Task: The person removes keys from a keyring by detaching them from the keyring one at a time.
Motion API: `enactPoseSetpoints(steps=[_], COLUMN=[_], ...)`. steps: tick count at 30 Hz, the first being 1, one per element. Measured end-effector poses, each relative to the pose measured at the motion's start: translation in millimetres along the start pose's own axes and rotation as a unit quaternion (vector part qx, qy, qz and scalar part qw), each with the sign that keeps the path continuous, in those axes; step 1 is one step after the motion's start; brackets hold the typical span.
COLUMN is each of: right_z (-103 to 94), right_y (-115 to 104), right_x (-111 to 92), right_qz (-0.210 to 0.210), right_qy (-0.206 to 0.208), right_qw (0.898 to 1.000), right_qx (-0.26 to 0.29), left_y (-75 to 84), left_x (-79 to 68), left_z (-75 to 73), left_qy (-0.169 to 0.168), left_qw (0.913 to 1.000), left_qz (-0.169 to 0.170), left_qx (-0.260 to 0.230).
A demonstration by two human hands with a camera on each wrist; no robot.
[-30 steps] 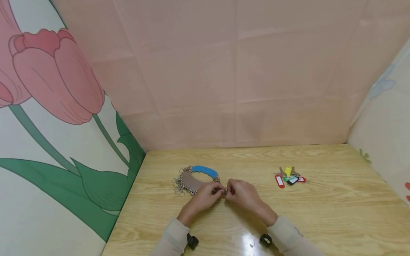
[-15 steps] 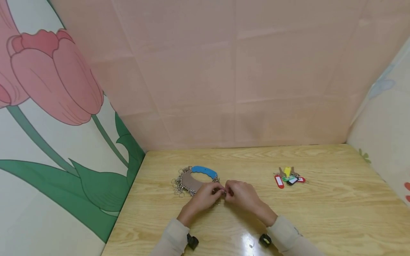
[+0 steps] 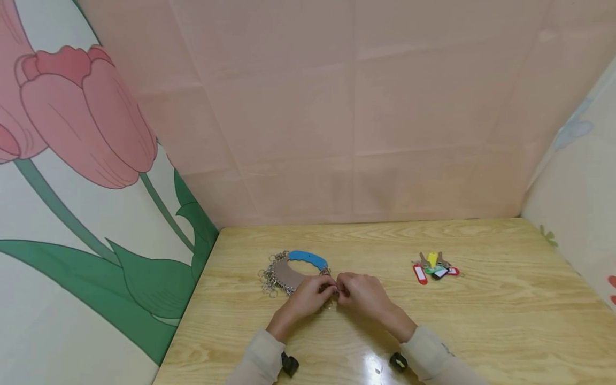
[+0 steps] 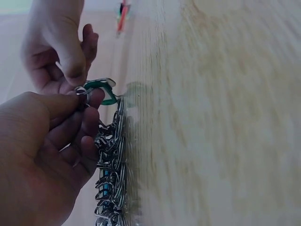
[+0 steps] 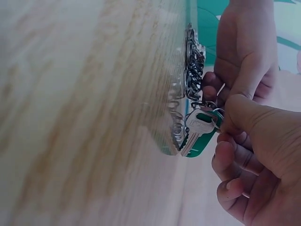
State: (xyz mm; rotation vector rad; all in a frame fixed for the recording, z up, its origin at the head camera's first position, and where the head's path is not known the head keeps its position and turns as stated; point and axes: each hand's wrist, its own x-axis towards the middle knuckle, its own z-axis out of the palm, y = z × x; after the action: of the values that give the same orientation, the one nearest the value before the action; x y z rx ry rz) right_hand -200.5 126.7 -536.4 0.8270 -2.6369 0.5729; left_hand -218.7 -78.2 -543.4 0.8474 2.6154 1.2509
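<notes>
A crescent-shaped grey key holder (image 3: 287,274) with a blue handle (image 3: 308,259) and a fringe of metal rings lies flat on the table. At its right end my left hand (image 3: 310,293) pinches a metal key ring (image 4: 82,96) between thumb and index finger. Fingertip to fingertip with it, my right hand (image 3: 363,293) pinches the same ring from the right. From the ring hang a silver key (image 5: 200,123) and a green key tag (image 5: 203,145), close above the tabletop. The fingers cover much of the ring.
To the right lies a small pile of keys with tags: a red tag (image 3: 420,274), a yellow tag (image 3: 432,259), a black tag (image 3: 440,273) and others. The wooden table (image 3: 505,310) meets a pink backdrop (image 3: 356,133) behind and a tulip-printed panel (image 3: 96,214) at left.
My right hand has shifted slightly left, closer to the left fingertips. The left hand stays nearly where it was, and the key holder lies as before.
</notes>
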Motion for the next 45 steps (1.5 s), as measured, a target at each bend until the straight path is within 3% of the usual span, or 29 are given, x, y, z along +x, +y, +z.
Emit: enactPoseSetpoints(steps=[9,18,31,45], right_z=[1.1,1.7,-0.9,-1.0], right_y=[0.1,-0.7,-3.1,0.5], right_x=[0.2,1.0,3.7,2.0], right_qz=[-0.002,0.08,0.133,0.078], right_qy=[0.014,-0.014,-0.035,-0.022], right_qw=[1.0,0.996,0.988,0.994], right_qx=[-0.004,0.03,0.065,0.066], left_y=[-1.5,-2.0,-1.1,-2.2], left_x=[-0.3,-2.5,-2.9,-2.9], left_z=[0.0,-1.5,-1.8,-1.6], left_qy=[0.001,0.004,0.012,0.012], left_qw=[0.9998,0.9998,0.9999,0.9998], left_qz=[0.011,-0.016,-0.01,-0.013], left_qx=[0.019,-0.01,-0.004,-0.002])
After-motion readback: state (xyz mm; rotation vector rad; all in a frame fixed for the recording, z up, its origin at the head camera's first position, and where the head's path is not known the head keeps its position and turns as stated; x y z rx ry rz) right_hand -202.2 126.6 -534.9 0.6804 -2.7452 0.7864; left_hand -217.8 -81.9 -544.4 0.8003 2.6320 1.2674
